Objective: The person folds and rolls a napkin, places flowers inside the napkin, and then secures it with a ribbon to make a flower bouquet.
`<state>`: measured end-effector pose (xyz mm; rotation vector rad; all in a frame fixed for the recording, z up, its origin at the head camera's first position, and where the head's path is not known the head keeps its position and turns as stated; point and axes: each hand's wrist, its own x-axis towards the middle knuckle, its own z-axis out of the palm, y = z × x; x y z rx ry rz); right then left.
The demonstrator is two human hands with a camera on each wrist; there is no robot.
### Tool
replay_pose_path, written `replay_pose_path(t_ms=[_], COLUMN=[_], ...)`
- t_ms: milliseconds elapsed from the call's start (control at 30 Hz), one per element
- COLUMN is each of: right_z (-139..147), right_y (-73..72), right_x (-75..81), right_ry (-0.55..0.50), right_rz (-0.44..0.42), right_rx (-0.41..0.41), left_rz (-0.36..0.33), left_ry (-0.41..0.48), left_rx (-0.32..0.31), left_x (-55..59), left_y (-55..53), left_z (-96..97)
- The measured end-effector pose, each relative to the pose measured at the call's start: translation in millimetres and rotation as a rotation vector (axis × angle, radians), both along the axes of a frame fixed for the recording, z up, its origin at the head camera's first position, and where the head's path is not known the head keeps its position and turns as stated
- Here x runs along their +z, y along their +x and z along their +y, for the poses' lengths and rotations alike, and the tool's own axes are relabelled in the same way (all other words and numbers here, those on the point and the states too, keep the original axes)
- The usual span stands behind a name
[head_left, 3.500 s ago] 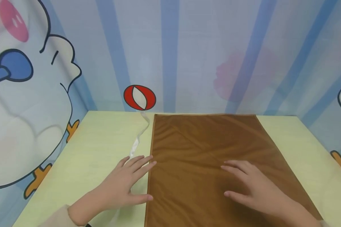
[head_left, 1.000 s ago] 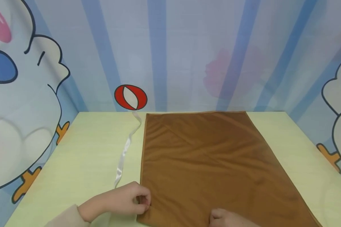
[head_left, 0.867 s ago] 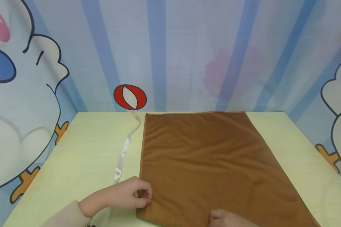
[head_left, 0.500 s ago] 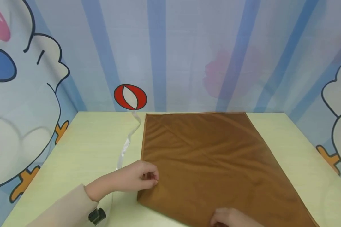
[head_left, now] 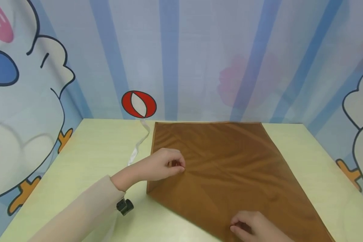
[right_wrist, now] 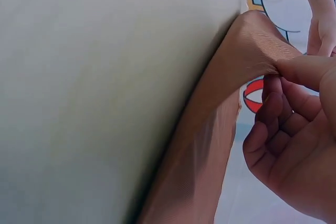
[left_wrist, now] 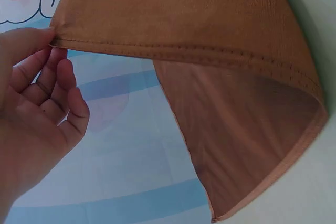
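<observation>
A brown cloth (head_left: 217, 161) with a stitched hem lies over the table, its near left part raised and bent over. My left hand (head_left: 161, 164) pinches a corner of it between thumb and forefinger, above the cloth's left side. In the left wrist view the hem (left_wrist: 157, 51) droops from those fingertips, and the underside (left_wrist: 236, 114) shows below. Nearer the front, my right hand (head_left: 255, 227) pinches the cloth's near edge. The right wrist view shows the cloth bunched at the right thumb (right_wrist: 302, 72), with a fold hanging below it.
The pale yellow table (head_left: 106, 144) extends on both sides of the cloth. A white ribbon (head_left: 134, 155) runs along the left of it, partly behind the left arm. A printed backdrop (head_left: 196, 60) stands at the back and sides. A small black device (head_left: 125, 206) hangs at the left cuff.
Both hands were spread over the flat cloth at first, then pinched its near edge. The left hand has since moved away from me and rightward with the corner; the right rose slightly.
</observation>
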<state>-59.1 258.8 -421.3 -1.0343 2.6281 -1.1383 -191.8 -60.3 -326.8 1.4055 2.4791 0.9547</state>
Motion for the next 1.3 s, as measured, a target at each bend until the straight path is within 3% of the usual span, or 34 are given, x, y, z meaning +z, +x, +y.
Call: replay_pose_path(t_ms=[167,233,500,767,900,1100,1300], right_z=[2.1,4.6,20.5,33.6,41.3,52.7,63.0], right_y=[-8.0,-10.9,-21.5,-36.8,-44.9,-54.4,-62.6], right_x=[13.3,17.6,24.1,25.8,29.1,35.3,36.1], right_ry=[0.036,0.042,0.058,0.028,0.032,0.069,0.110], right_rz=[-0.167,-0.187,-0.008,0.081,0.071,0.092,0.056], right_rx=[-0.136,-0.183,-0.288,-0.413,-0.471,-0.506,-0.536], left_rz=[0.028,0.027,0.074,-0.013,-0.007,0.006,0.010], left_ry=[0.013,0.021,0.034,0.026,0.039,0.062,0.104], left_rx=[0.053,0.070,0.085,0.140,0.135,0.144,0.159], left_x=[6.7,9.0,14.3,19.6,22.9,23.9,23.2], left_y=[-16.0,-22.9,-48.3,-67.3,-75.6,-86.0,-92.2], left_z=[15.9,23.5,54.1,77.6,89.4,106.0,121.0])
